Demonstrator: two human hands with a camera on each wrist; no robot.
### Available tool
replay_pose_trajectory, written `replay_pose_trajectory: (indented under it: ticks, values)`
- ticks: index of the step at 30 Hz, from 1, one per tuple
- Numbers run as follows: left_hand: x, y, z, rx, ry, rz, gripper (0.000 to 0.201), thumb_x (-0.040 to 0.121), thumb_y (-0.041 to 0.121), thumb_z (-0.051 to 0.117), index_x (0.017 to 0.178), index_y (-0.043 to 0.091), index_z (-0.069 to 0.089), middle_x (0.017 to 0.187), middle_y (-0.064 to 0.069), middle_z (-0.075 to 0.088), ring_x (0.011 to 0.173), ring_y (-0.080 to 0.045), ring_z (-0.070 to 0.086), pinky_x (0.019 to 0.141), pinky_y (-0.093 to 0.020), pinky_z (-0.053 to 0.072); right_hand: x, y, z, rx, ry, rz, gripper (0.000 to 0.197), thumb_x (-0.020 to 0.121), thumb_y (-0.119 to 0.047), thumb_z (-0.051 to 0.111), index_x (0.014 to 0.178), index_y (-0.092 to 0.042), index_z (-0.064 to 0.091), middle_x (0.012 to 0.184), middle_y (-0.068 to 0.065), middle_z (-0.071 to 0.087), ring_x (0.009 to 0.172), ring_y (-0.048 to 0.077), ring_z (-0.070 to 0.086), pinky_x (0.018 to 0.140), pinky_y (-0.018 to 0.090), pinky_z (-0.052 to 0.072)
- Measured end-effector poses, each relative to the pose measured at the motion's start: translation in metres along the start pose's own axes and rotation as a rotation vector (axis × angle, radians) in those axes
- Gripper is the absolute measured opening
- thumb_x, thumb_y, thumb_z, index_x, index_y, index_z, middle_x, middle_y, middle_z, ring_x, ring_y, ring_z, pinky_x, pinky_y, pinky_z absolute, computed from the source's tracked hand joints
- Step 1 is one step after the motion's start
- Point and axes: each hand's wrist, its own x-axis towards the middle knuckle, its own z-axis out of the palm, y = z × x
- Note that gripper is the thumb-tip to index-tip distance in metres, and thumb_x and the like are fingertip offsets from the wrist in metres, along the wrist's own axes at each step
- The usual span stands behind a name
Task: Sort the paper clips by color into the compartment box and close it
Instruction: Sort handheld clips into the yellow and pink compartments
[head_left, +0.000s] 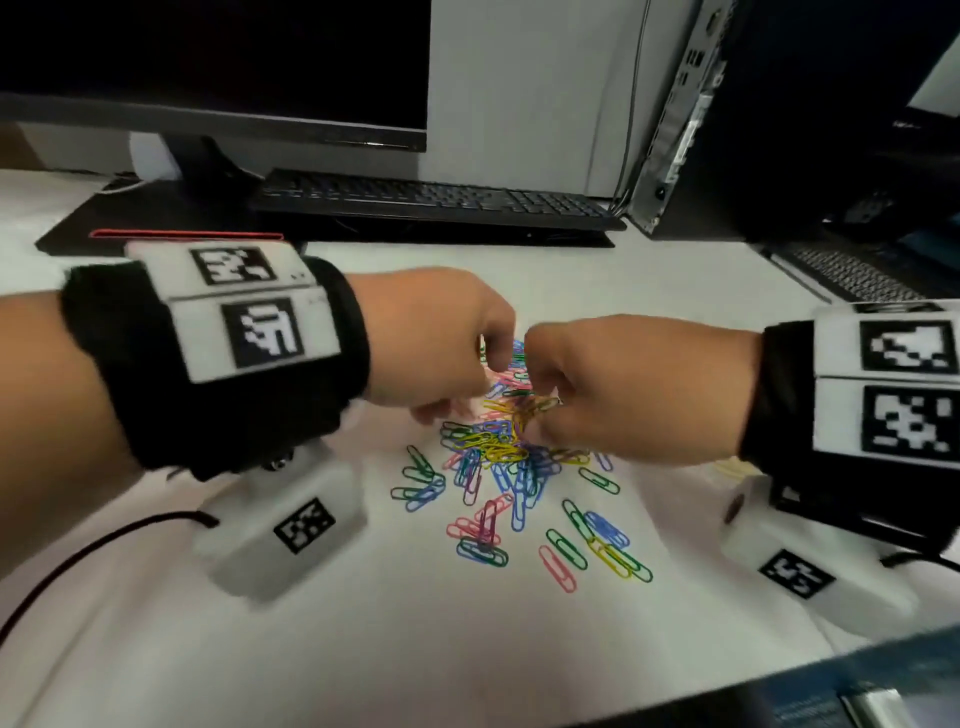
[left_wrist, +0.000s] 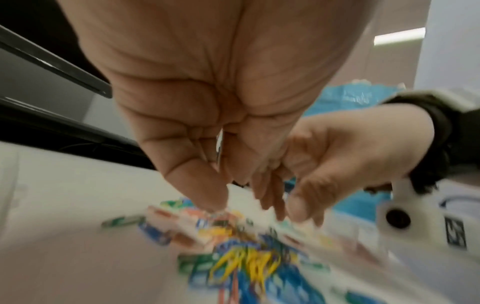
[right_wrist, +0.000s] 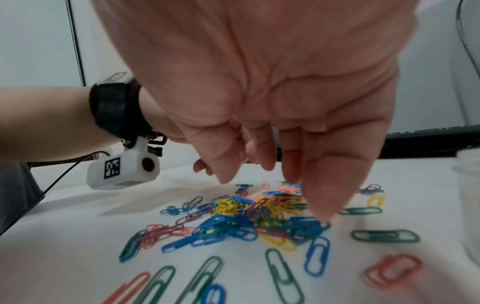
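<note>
left hand (head_left: 436, 338) grip: cannot tell, fingers down | right hand (head_left: 639, 387) grip: pinching yellow clips (head_left: 535, 408) | paper clip pile (head_left: 498, 457) on tabletop (head_left: 415, 649), 6 o'clock of hands

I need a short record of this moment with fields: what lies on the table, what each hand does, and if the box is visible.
surface: white table
clips: mixed-colour paper clips in a loose pile, some scattered nearer the person
left hand: over the pile's far side, fingers pointing down; grip unclear
right hand: pinches yellow clips above the pile
compartment box: not clearly visible
background: keyboard, monitor
</note>
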Motion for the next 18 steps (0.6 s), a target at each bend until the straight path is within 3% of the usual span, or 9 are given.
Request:
replay_pose_trajectory:
  ticks: [1, 3, 5, 7, 11, 14, 18]
  values:
    - [-0.001, -0.002, -0.006, -0.090, 0.038, -0.006, 0.014, 0.086, 0.009, 0.060, 0.093, 0.022, 0.062, 0.076, -0.008, 0.073, 0.058, -0.017, 0.071, 0.060, -0.025, 0.058, 0.001, 0.002, 0.000, -0.002, -0.016, 0.024, 0.034, 0.084, -0.053, 0.062, 0.107, -0.031, 0.050, 0.101, -0.005, 0.057, 0.084, 0.016, 0.055, 0.071, 0.030, 0.046]
    - [-0.003, -0.002, -0.016, -0.271, 0.144, -0.004, 0.015, 0.087, 0.005, 0.060, 0.093, 0.019, 0.064, 0.080, -0.009, 0.072, 0.064, -0.020, 0.072, 0.065, -0.037, 0.061, 0.006, 0.000, 0.003, -0.026, -0.070, 0.027, 0.060, 0.079, -0.060, 0.064, 0.128, -0.032, 0.042, 0.115, -0.002, 0.049, 0.092, 0.020, 0.054, 0.075, 0.033, 0.045]
    - [-0.005, 0.001, -0.022, -0.506, 0.251, -0.005, 0.013, 0.087, 0.000, 0.059, 0.093, 0.010, 0.065, 0.083, -0.011, 0.068, 0.069, -0.022, 0.071, 0.068, -0.044, 0.061, 0.012, -0.007, 0.009, -0.048, -0.105, -0.009, 0.067, 0.078, -0.061, 0.065, 0.134, -0.036, 0.037, 0.118, -0.001, 0.043, 0.094, 0.023, 0.056, 0.080, 0.035, 0.047]
    - [-0.009, 0.003, -0.024, -0.723, 0.344, -0.025, 0.011, 0.089, 0.001, 0.059, 0.094, 0.006, 0.066, 0.087, -0.011, 0.065, 0.076, -0.024, 0.067, 0.073, -0.046, 0.060, 0.019, -0.012, 0.017, -0.066, -0.113, -0.047, 0.055, 0.080, -0.057, 0.065, 0.126, -0.036, 0.043, 0.114, -0.001, 0.042, 0.093, 0.026, 0.056, 0.083, 0.041, 0.051]
    - [-0.021, 0.000, -0.020, -1.106, 0.454, -0.051, 0.008, 0.090, 0.013, 0.062, 0.095, 0.014, 0.068, 0.100, -0.004, 0.067, 0.089, -0.022, 0.067, 0.079, -0.041, 0.060, 0.027, -0.018, 0.024, -0.036, -0.065, -0.099, 0.024, 0.088, -0.030, 0.060, 0.110, -0.030, 0.051, 0.106, 0.000, 0.044, 0.087, 0.027, 0.056, 0.079, 0.044, 0.051]
    - [-0.030, -0.003, -0.007, -1.333, 0.482, -0.095, 0.011, 0.089, 0.016, 0.064, 0.099, 0.015, 0.067, 0.100, -0.007, 0.064, 0.090, -0.023, 0.066, 0.082, -0.041, 0.058, 0.032, -0.016, 0.026, -0.008, -0.033, -0.132, 0.019, 0.087, -0.014, 0.054, 0.102, -0.025, 0.049, 0.105, 0.003, 0.045, 0.084, 0.027, 0.056, 0.077, 0.042, 0.051]
    - [-0.033, -0.002, 0.014, -1.513, 0.488, -0.175, 0.016, 0.084, 0.022, 0.067, 0.099, 0.017, 0.066, 0.099, -0.006, 0.062, 0.094, -0.023, 0.063, 0.090, -0.042, 0.055, 0.038, -0.011, 0.026, 0.007, -0.019, -0.134, 0.018, 0.083, -0.010, 0.057, 0.095, -0.022, 0.050, 0.099, 0.002, 0.050, 0.086, 0.025, 0.054, 0.071, 0.033, 0.045]
